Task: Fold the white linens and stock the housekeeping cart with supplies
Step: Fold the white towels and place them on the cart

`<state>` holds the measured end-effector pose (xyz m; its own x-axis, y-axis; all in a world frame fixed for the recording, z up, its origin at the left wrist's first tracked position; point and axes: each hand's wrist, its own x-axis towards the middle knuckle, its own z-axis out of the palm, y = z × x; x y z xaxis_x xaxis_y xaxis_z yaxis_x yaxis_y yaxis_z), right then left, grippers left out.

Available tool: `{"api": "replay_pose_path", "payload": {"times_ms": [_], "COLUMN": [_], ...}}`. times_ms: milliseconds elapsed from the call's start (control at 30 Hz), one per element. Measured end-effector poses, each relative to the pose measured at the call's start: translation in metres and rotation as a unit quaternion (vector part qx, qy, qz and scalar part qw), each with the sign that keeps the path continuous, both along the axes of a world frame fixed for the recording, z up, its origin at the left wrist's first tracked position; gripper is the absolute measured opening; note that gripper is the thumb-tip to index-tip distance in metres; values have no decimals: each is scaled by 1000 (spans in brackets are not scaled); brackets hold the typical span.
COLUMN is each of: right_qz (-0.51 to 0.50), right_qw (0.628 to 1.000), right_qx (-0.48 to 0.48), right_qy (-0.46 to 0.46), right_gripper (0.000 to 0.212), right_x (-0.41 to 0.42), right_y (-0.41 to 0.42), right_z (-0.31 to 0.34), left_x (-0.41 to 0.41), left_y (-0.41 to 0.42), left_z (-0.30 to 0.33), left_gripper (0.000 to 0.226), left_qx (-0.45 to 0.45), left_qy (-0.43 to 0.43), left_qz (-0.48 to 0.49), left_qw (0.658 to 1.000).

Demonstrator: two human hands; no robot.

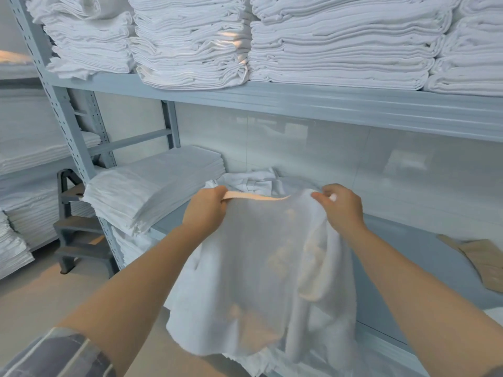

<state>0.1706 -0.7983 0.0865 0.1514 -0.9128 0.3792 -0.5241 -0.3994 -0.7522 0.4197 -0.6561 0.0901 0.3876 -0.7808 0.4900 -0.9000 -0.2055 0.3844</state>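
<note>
White linen (258,257): one unfolded cloth, held up by its top edge in front of the lower shelf (424,270), its body hanging slack and rumpled over the shelf's front edge.
Shelving: grey metal rack; upper shelf (299,100) carries tall stacks of folded linens (337,47); lower shelf carries one neat folded stack (155,191) at left, a loose heap (253,179) behind the held cloth, brown paper item (481,257) at right.
Step stool (79,232): grey, on the floor left of the rack.
Left hand (206,210): fingers curled round the cloth's top left edge.
Right hand (343,208): fingers pinching the top right edge.
Step in hand, by judgement: opening the cloth for folding. Next move calls for pulling the edge taut, matching corners. No cart in view.
</note>
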Motion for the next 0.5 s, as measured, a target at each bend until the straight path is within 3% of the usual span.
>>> {"api": "replay_pose_path", "payload": {"times_ms": [133, 167, 267, 333, 500], "right_qz": [160, 195, 205, 184, 115], "right_qw": [987, 980, 975, 978, 988], "right_qx": [-11, -11, -48, -79, -94], "right_qy": [29, 42, 70, 64, 36], "right_gripper": [69, 66, 12, 25, 15], "right_x": [34, 40, 50, 50, 44], "right_y": [29, 34, 42, 41, 30], "right_z": [0, 0, -2, -4, -3], "left_x": [-39, -45, -49, -45, -25], "left_y": [-16, -19, -21, -18, -4], "left_z": [21, 24, 28, 27, 17], "left_gripper": [14, 15, 16, 16, 19], "left_qx": [-1, 2, 10, 10, 24], "left_qy": [-24, -29, -37, -47, -31], "left_qz": [-106, -127, -149, -149, -98], "left_qw": [994, 992, 988, 988, 994]}}
